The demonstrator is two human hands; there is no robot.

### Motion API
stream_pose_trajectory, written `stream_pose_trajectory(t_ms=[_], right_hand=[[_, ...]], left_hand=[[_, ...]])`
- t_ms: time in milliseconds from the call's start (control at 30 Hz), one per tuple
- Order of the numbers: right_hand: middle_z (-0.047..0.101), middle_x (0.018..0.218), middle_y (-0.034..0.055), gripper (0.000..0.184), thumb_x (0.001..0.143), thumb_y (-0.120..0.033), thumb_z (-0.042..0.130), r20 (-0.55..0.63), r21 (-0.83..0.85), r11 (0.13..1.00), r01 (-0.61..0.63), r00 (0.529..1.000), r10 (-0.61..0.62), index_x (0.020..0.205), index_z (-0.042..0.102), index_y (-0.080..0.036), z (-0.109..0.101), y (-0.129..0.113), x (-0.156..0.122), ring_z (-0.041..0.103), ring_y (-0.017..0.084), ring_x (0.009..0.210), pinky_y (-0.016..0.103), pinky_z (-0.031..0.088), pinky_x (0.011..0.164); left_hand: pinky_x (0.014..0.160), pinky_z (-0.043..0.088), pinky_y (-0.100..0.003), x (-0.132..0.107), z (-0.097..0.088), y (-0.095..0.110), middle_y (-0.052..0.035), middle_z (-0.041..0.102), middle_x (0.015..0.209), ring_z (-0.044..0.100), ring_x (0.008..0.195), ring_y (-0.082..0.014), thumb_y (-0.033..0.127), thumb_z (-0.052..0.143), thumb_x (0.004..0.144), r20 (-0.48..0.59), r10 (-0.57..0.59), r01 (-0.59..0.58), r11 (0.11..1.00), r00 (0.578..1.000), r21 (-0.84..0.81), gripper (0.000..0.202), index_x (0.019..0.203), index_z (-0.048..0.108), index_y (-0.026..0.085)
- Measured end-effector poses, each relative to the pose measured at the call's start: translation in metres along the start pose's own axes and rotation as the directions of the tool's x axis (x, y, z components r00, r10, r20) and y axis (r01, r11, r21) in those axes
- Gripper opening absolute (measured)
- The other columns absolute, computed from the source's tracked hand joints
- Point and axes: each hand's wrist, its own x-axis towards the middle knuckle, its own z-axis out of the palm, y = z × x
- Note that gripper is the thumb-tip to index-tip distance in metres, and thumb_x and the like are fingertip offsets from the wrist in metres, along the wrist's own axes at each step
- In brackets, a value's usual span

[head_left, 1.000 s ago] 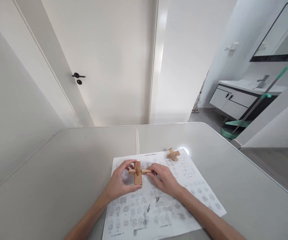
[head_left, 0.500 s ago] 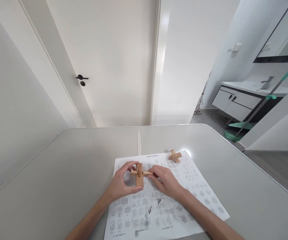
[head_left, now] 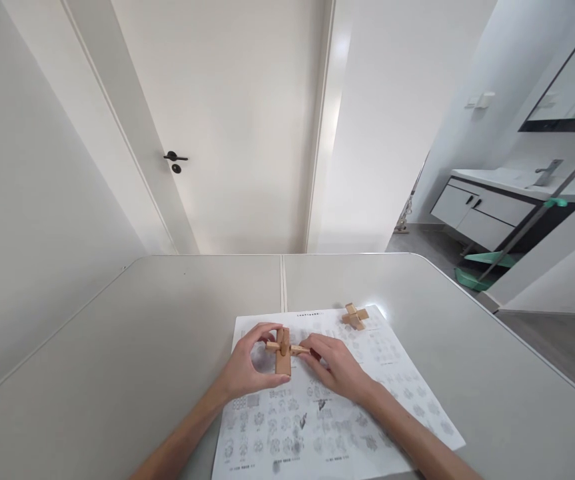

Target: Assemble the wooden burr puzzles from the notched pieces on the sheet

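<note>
A light wooden cross-shaped puzzle piece (head_left: 282, 352) stands upright on a printed sheet of diagrams (head_left: 332, 407). My left hand (head_left: 246, 367) curls around its left side, thumb under the vertical block and fingertips on the top. My right hand (head_left: 336, 366) pinches the thin horizontal bar sticking out to the right. Near the sheet's far right corner lies a second, smaller wooden cross puzzle (head_left: 356, 316), untouched.
The sheet lies on a grey table (head_left: 132, 347) with a seam down the middle. Beyond it are a white door with a black handle (head_left: 175, 159), and at right a bathroom vanity (head_left: 497, 207) and a green-handled mop (head_left: 527, 220).
Both hands keep the same hold on the puzzle. The view has drifted, so everything sits slightly right and lower in the picture.
</note>
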Motion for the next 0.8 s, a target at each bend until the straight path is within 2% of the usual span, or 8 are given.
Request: stream_pose_trajectory(t_ms=[100,267,467,800], right_hand=[[0.062,0.081,0.0034,0.018,0.108,-0.027,0.043,0.007,0.008,1.000,0.002,1.000,-0.002,0.098,0.058,-0.022,-0.0010,-0.0014,-0.0003,0.054,0.018,0.069,0.028,0.039,0.062],[0.059,0.078,0.0026,0.021,0.108,-0.028,0.043,0.043,-0.020,1.000,0.007,0.999,-0.006,0.095,0.058,-0.022,-0.0004,-0.0026,-0.0023,0.052,0.017,0.066,0.027,0.036,0.060],[0.059,0.079,0.0029,0.025,0.108,-0.031,0.040,0.050,-0.022,1.000,-0.002,0.999,0.003,0.095,0.059,-0.022,0.0001,-0.0010,-0.0018,0.052,0.017,0.065,0.027,0.037,0.061],[0.064,0.081,0.0034,0.021,0.108,-0.030,0.044,0.016,0.031,0.999,-0.034,0.999,0.033,0.102,0.062,-0.021,-0.0028,0.0010,-0.0004,0.056,0.017,0.068,0.028,0.041,0.062]], left_hand=[[0.098,0.053,-0.041,0.0000,-0.0008,0.0017,-0.0043,0.061,0.131,0.062,0.104,-0.0226,0.024,0.086,0.066,0.007,0.051,-0.051,0.999,0.999,0.015,0.076,0.135,0.053,0.032],[0.103,0.051,-0.042,-0.0022,0.0011,0.0032,-0.0081,0.058,0.133,0.057,0.121,-0.0273,0.030,0.085,0.072,0.079,0.163,-0.169,0.983,0.983,0.075,0.069,0.133,0.053,0.029],[0.105,0.051,-0.042,-0.0023,0.0029,0.0010,-0.0085,0.058,0.135,0.058,0.124,-0.0280,0.029,0.084,0.073,0.106,0.149,-0.159,0.983,0.983,0.091,0.068,0.134,0.053,0.029],[0.108,0.049,-0.044,0.0030,-0.0040,0.0019,-0.0073,0.060,0.136,0.058,0.126,-0.0284,0.025,0.084,0.071,0.054,0.147,-0.149,0.988,0.988,0.029,0.068,0.133,0.056,0.030]])
